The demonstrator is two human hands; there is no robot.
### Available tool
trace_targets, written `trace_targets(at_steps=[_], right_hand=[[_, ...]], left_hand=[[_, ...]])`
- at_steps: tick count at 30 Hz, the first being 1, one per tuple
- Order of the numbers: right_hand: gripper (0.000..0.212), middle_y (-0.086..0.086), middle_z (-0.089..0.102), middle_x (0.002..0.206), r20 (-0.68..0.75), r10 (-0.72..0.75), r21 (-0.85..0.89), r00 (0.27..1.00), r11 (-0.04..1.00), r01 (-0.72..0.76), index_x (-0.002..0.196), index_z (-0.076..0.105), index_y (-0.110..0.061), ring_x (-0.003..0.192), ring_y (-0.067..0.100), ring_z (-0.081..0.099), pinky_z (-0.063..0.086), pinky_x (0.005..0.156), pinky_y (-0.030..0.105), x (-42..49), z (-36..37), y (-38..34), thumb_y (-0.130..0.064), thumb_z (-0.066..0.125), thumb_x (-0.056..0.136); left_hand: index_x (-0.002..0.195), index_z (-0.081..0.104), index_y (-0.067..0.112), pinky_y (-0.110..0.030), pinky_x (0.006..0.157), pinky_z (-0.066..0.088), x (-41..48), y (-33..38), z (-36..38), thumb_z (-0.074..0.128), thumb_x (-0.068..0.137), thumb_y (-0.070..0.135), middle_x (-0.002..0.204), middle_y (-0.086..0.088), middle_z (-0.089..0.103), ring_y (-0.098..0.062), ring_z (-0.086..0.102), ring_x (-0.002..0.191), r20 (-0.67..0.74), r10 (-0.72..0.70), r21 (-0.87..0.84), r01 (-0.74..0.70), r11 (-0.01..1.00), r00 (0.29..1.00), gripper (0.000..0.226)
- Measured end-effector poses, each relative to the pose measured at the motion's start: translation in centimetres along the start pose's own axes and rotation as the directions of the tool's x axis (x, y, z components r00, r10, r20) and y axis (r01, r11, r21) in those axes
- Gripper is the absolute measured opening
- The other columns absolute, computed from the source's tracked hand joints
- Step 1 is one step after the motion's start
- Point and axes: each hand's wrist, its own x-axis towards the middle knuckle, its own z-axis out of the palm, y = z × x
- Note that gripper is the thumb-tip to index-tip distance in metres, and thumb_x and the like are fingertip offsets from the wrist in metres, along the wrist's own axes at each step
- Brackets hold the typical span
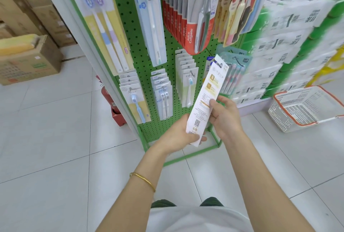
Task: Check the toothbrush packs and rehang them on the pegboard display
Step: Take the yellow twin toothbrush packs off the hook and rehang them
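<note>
1. I am seeing the toothbrush pack (204, 94) being held tilted between both hands, with its printed back facing me. Its top end is pointing away toward the pegboard (141, 49).
2. I am judging it light: a flat card that is stiff lengthwise yet bends easily, probably with slick film on the hidden front. The side edges low down are looking like the best hold, leaving the hang slot (220, 64) free.
3. The left hand (176, 133) is gripping the bottom end, fingers curling beneath it. The right hand (227, 118) is pinching the right edge about halfway up, thumb on the back.
4. Just beyond the pack's top, teal packs (234, 71) are hanging on a hook.
5. To the right of the right hand, a basket (279, 99) is sitting on the floor. Well left of the left hand, cardboard boxes (46, 58) are standing.
</note>
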Motion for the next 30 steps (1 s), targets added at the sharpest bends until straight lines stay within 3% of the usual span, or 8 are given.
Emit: trace_targets(at_steps=[4, 6, 9, 14, 20, 25, 27, 30], right_hand=[[0.009, 0.006, 0.072, 0.084, 0.107, -0.028, -0.082, 0.994, 0.996, 0.037, 0.095, 0.059, -0.009, 0.075, 0.019, 0.068, 0.058, 0.065, 0.033, -0.5, 0.2, -0.4, -0.002, 0.053, 0.094], [0.009, 0.006, 0.073, 0.081, 0.143, -0.038, -0.107, 0.989, 0.993, 0.054, 0.094, 0.059, -0.009, 0.074, 0.019, 0.069, 0.057, 0.062, 0.033, -0.7, 0.5, -0.6, -0.001, 0.055, 0.092], [0.009, 0.008, 0.073, 0.084, 0.193, -0.044, -0.128, 0.980, 0.989, 0.069, 0.097, 0.060, -0.007, 0.074, 0.020, 0.070, 0.056, 0.060, 0.032, -0.9, 1.0, -0.7, 0.000, 0.057, 0.090], [0.014, 0.014, 0.072, 0.087, 0.313, -0.019, -0.189, 0.950, 0.979, 0.082, 0.100, 0.064, -0.009, 0.074, 0.021, 0.069, 0.055, 0.060, 0.029, -1.1, 1.0, -0.8, -0.002, 0.058, 0.090], [0.015, 0.011, 0.073, 0.084, 0.419, -0.005, -0.197, 0.908, 0.976, 0.096, 0.099, 0.065, -0.011, 0.075, 0.022, 0.070, 0.056, 0.063, 0.030, -0.7, 0.7, -1.3, -0.003, 0.058, 0.088], [0.018, 0.011, 0.074, 0.085, 0.526, 0.044, -0.266, 0.850, 0.957, 0.115, 0.097, 0.066, -0.009, 0.074, 0.024, 0.069, 0.057, 0.065, 0.034, -0.8, 0.5, -1.1, -0.011, 0.064, 0.080], [0.022, 0.012, 0.074, 0.087, 0.549, 0.066, -0.284, 0.833, 0.952, 0.112, 0.097, 0.066, -0.008, 0.076, 0.024, 0.070, 0.057, 0.065, 0.034, -0.9, 0.5, -0.9, -0.016, 0.066, 0.075], [0.021, 0.011, 0.074, 0.086, 0.558, 0.082, -0.275, 0.826, 0.957, 0.090, 0.093, 0.064, -0.008, 0.076, 0.024, 0.070, 0.057, 0.065, 0.034, -0.8, 0.6, -0.6, -0.015, 0.067, 0.074]], left_hand=[[0.114, 0.056, 0.007, -0.041, 0.076, 0.059, 0.2, -0.5, -0.3, 0.058, 0.091, 0.002, 0.102, -0.021, 0.069, -0.031, 0.071, 0.079, -0.110, -0.045, -0.039, 0.041, 0.998, 0.993, 0.024], [0.104, 0.065, 0.015, -0.047, 0.081, 0.057, 0.5, -0.6, -0.3, 0.065, 0.088, 0.021, 0.096, -0.013, 0.073, -0.031, 0.072, 0.081, -0.185, -0.046, 0.000, 0.047, 0.999, 0.982, 0.017], [0.090, 0.069, 0.029, -0.042, 0.085, 0.056, 1.0, -0.3, -0.6, 0.066, 0.086, 0.039, 0.091, 0.000, 0.074, -0.021, 0.071, 0.084, -0.282, -0.040, 0.062, 0.060, 0.996, 0.958, 0.012], [0.104, 0.066, 0.014, -0.035, 0.078, 0.056, 1.7, 1.3, -2.0, 0.064, 0.088, 0.038, 0.094, 0.002, 0.072, -0.016, 0.070, 0.084, -0.423, 0.026, 0.035, -0.012, 0.999, 0.906, 0.029], [0.098, 0.058, 0.014, -0.033, 0.073, 0.057, 2.7, 3.4, -3.6, 0.072, 0.084, 0.028, 0.096, 0.001, 0.072, -0.014, 0.070, 0.085, -0.505, 0.111, -0.005, -0.131, 0.991, 0.856, 0.025], [0.097, 0.059, 0.017, -0.020, 0.064, 0.054, 3.1, 6.1, -4.9, 0.067, 0.088, 0.018, 0.091, 0.005, 0.068, -0.009, 0.066, 0.078, -0.640, 0.177, -0.055, -0.274, 0.960, 0.747, 0.012], [0.091, 0.058, 0.021, -0.022, 0.062, 0.054, 3.1, 6.9, -5.6, 0.064, 0.090, 0.017, 0.088, 0.004, 0.066, -0.010, 0.065, 0.075, -0.675, 0.195, -0.039, -0.298, 0.954, 0.712, 0.007], [0.083, 0.060, 0.025, -0.022, 0.060, 0.053, 3.1, 7.7, -6.4, 0.063, 0.091, 0.014, 0.086, 0.003, 0.066, -0.009, 0.064, 0.072, -0.671, 0.227, -0.007, -0.312, 0.950, 0.706, 0.013]])
